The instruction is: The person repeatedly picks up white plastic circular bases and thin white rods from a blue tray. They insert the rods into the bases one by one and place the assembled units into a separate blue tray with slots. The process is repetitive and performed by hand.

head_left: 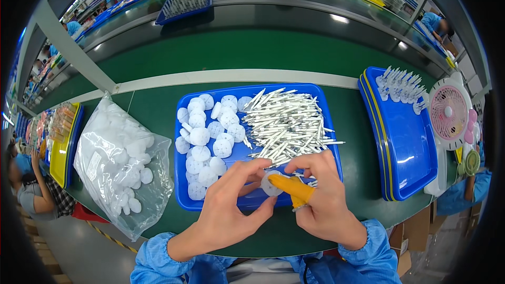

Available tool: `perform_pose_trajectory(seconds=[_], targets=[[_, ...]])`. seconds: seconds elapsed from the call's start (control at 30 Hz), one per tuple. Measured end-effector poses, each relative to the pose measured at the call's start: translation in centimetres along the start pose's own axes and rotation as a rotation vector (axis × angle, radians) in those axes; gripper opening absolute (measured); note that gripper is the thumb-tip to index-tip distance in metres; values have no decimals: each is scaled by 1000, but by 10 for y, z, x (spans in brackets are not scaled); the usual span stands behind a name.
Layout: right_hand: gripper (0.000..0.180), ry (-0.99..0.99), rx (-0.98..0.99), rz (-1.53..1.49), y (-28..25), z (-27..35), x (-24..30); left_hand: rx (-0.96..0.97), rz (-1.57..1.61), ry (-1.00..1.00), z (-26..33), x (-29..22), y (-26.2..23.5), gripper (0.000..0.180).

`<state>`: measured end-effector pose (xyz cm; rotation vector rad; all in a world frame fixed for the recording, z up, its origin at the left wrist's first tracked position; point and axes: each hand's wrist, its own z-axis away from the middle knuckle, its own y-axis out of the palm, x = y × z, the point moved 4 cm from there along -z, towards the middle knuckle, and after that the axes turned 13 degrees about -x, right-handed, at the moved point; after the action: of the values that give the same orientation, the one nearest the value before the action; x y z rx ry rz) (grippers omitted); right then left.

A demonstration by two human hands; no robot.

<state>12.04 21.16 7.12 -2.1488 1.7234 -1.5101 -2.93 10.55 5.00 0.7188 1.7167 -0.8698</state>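
Over the front edge of a blue tray (180,179), my two hands meet at a white round disc (272,184). My left hand (229,202) curls around the disc's left side, with fingers above and thumb below, gripping it. My right hand (325,194) wears a yellow finger cover (292,188), whose tip presses on the disc's face. The other right fingers are bent around it; anything small inside them is hidden. The tray's left side carries many similar discs (200,137). On its right lies a heap of thin white sticks (286,123) with darker tips.
A clear bag of white discs (118,152) lies left of the tray. At the right are stacked blue trays (407,152), the top one with upright assembled pieces (402,84), and a pink fan (448,110). Beyond the green bench (236,52), co-workers sit near further trays.
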Motion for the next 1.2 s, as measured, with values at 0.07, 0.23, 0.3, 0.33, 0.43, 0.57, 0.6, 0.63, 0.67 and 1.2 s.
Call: perform_pose_trajectory(seconds=[0.07, 0.23, 0.3, 0.33, 0.43, 0.57, 0.6, 0.63, 0.67, 1.2], targets=[[43, -11, -16, -2, 1, -1, 0, -3, 3, -3, 0, 1, 0, 60], [47, -36, -45, -8, -6, 0, 2, -12, 8, -25, -1, 1, -1, 60], [46, -39, -33, -21, -3, 1, 1, -14, 5, -25, -2, 1, -1, 61], [45, -33, -33, -18, -3, 1, 2, -17, 4, -28, -2, 1, -1, 61], [43, -32, -18, -17, -3, 1, 3, -21, 7, -35, -1, 2, -1, 61], [43, -62, 40, -59, -1, 5, 5, -8, 10, -43, -2, 5, -3, 62], [43, -67, 55, -74, -1, 6, 6, -10, 9, -45, -2, 6, -3, 62], [42, -41, 44, -75, -1, 6, 7, -12, 8, -46, -2, 6, -3, 62], [42, -14, 32, -75, -1, 6, 8, -14, 7, -47, -2, 6, -4, 62], [44, -43, 28, -45, 0, 5, 8, -3, 14, -49, -3, 0, -1, 61]])
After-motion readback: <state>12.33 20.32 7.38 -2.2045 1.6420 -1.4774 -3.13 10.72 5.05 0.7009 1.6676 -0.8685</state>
